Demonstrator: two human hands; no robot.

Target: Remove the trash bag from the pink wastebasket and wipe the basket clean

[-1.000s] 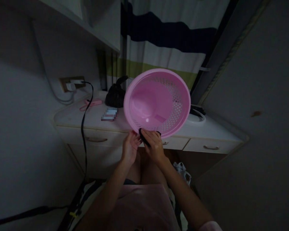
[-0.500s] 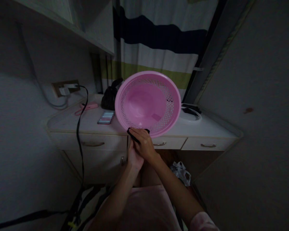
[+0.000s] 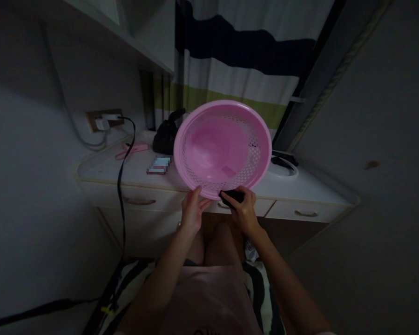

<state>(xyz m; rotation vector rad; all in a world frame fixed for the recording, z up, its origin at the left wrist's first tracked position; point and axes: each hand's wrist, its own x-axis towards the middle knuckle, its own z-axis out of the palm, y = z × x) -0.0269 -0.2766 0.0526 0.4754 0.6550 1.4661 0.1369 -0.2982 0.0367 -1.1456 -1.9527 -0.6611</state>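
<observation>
A pink plastic basket [image 3: 214, 144] with a perforated wall is tilted so that its inside faces me, at the front of the white desk. My left hand [image 3: 192, 213] grips the near rim, its thumb on the edge and the fingers below. Farther right along that rim, my right hand [image 3: 246, 211] is closed on a black cloth [image 3: 232, 198], which touches the rim or lies very close to it. The cloth is folded and partly covered by the fingers.
On the white desk [image 3: 136, 167] lie a pixelated phone-like thing [image 3: 159, 165], a pink strapped item [image 3: 136, 148] and a black plastic bag [image 3: 165, 137]. A white ring-shaped object [image 3: 288, 173] lies right of the basket. A black cable [image 3: 120, 186] hangs from the wall socket [image 3: 101, 122].
My hands, which were together at the near rim, have come apart. The right one has moved right along the rim with the black cloth; the left one now holds the rim.
</observation>
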